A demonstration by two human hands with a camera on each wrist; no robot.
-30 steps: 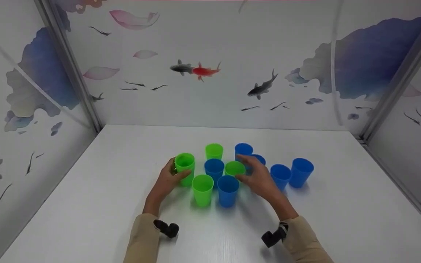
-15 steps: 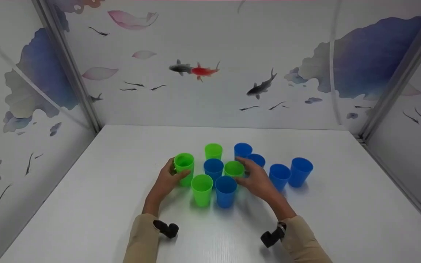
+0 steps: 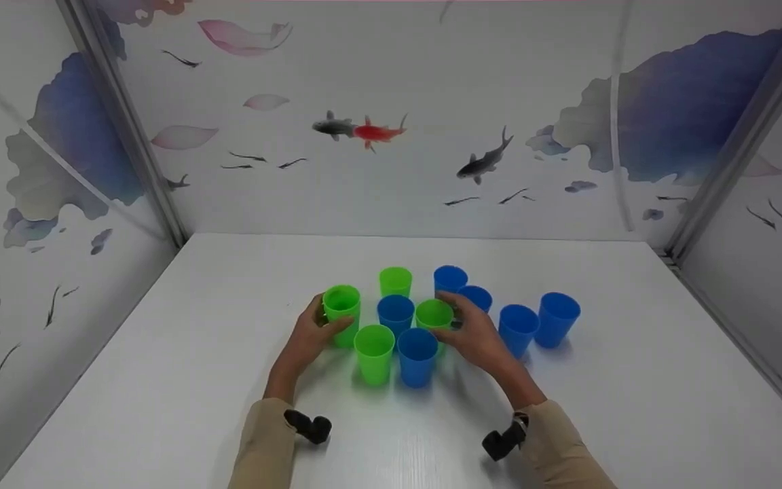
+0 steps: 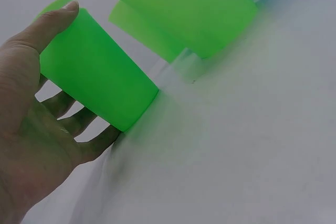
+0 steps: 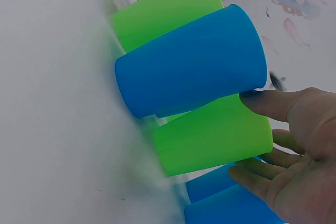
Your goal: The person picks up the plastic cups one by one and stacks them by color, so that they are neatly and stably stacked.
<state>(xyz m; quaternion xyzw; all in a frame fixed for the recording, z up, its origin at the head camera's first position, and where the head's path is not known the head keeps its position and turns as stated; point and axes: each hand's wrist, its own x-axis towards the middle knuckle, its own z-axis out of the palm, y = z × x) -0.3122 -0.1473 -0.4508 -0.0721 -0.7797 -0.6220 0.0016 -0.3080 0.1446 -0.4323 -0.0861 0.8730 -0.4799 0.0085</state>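
Note:
My left hand (image 3: 311, 334) grips a green cup (image 3: 342, 326) at the left of the group, thumb on its near side, fingers behind. In the left wrist view this green cup (image 4: 97, 66) stands upright on the table. My right hand (image 3: 476, 334) holds another green cup (image 3: 434, 314) between thumb and fingers. The right wrist view shows the thumb (image 5: 268, 103) at the rim of the front blue cup (image 5: 191, 64), fingers along the green cup (image 5: 215, 137). A third green cup (image 3: 374, 353) stands left of the front blue cup, and a blue cup (image 3: 395, 314) sits behind them.
One green cup (image 3: 396, 280) stands farther back. Right of it are a blue cup (image 3: 450, 277) and another blue cup (image 3: 476, 297) partly behind my right hand. Two more blue cups (image 3: 518, 329) (image 3: 559, 319) stand to the right. Patterned walls enclose the white table (image 3: 635, 380).
My right hand has shifted slightly left, its thumb moving in at the green cup. The front blue cup has slid a little left and nearer. The left hand keeps its grip.

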